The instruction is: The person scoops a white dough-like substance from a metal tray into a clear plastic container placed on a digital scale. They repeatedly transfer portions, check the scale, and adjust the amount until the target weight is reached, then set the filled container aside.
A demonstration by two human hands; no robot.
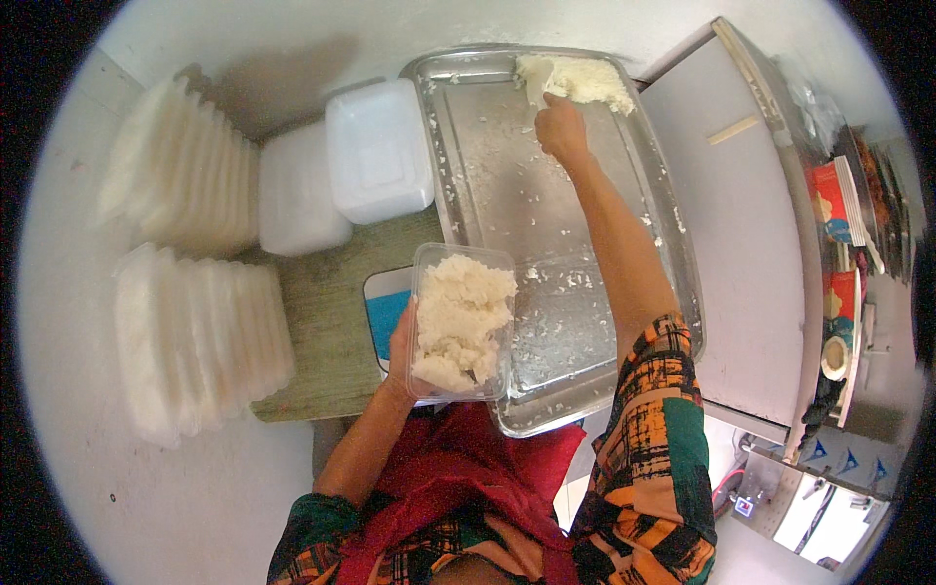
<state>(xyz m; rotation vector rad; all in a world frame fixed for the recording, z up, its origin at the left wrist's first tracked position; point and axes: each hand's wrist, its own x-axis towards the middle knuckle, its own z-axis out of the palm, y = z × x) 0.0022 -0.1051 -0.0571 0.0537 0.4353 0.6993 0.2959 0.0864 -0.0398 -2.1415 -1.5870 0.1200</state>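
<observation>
My left hand [400, 346] grips the side of a clear plastic container [505, 331], which is heaped with white cooked rice [458, 312]. The container is held over the near left edge of a large metal tray [507, 185]. At the tray's far end my right hand [563, 129] is closed round a white rice paddle [537, 82]. The paddle's blade meets the left end of a bank of rice [590, 80] in the far right corner. My fingers partly hide its handle. Loose grains are scattered over the tray's bottom and rim.
Two rows of stacked clear containers [200, 341] stand at the left. White translucent tubs [380, 151] sit beside the tray on a greenish board [331, 322]. A blue-and-white flat device [388, 307] lies partly under the held container. A pale cabinet [726, 224] borders the tray's right side.
</observation>
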